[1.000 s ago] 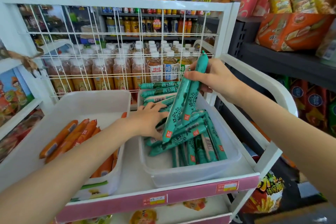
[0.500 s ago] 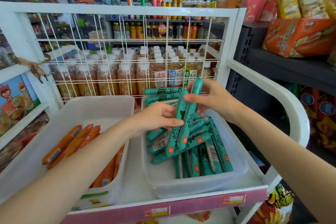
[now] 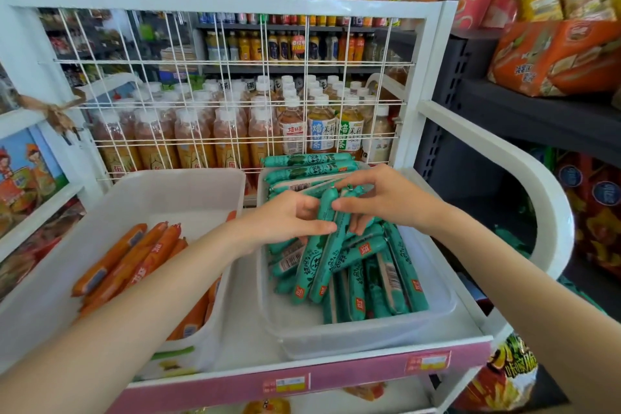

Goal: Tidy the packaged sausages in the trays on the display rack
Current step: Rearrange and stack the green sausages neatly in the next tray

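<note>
Shop aisle, crowded shelves of snacks and cans behind. White rack (image 3: 433,84) in front, wire grid (image 3: 235,104) at its back, tea bottles (image 3: 215,141) beyond it. Pink price strip (image 3: 336,376) along the shelf edge. Two pale trays side by side on the shelf: left tray (image 3: 100,212) with orange sausages (image 3: 134,259), right tray (image 3: 369,336) heaped with green sausages (image 3: 369,279), some stacked crosswise at the back. Over the right tray, left hand (image 3: 285,218) and right hand (image 3: 386,198) together, each pinching the upper end of two tilted green sausages (image 3: 322,252), lower ends down among the heap.
</note>
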A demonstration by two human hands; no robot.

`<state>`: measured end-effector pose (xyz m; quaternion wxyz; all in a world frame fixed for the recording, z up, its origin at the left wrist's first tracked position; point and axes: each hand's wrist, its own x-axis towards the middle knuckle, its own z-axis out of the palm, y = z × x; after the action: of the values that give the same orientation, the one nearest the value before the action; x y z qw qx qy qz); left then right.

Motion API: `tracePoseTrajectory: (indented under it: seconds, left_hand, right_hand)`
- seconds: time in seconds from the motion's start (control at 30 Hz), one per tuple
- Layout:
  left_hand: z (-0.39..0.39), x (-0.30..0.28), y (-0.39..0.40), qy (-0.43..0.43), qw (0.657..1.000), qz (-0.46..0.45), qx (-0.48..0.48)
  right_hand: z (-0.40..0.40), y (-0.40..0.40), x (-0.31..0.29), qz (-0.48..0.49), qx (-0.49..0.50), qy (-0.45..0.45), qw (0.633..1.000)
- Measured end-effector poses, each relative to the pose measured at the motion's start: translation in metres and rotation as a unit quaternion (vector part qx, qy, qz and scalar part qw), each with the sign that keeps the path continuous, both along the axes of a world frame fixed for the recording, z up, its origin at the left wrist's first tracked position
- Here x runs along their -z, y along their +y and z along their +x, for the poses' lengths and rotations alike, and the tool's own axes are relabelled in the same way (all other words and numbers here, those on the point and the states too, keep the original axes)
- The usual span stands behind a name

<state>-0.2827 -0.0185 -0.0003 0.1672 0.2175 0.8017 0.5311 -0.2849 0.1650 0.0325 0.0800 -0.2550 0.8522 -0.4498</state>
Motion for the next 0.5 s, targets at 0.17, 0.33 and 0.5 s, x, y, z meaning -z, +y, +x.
tracePoseTrajectory:
  seconds: [0.17,0.33,0.5]
  left_hand:
    - [0.005,-0.006,0.006,0.055,0.993,0.087,-0.056]
    - [0.006,-0.026,0.008,0.145,0.983,0.070,-0.083]
    - [0.011,-0.032,0.006,0.228,0.968,-0.004,-0.104]
  right_hand:
    - [0.003,-0.001,-0.016,-0.112,0.006,-0.003,0.994]
    - [-0.002,-0.001,-0.039,-0.211,0.035,-0.020,0.977]
    - [-0.006,0.004,-0.054,-0.183,0.019,-0.073,0.980]
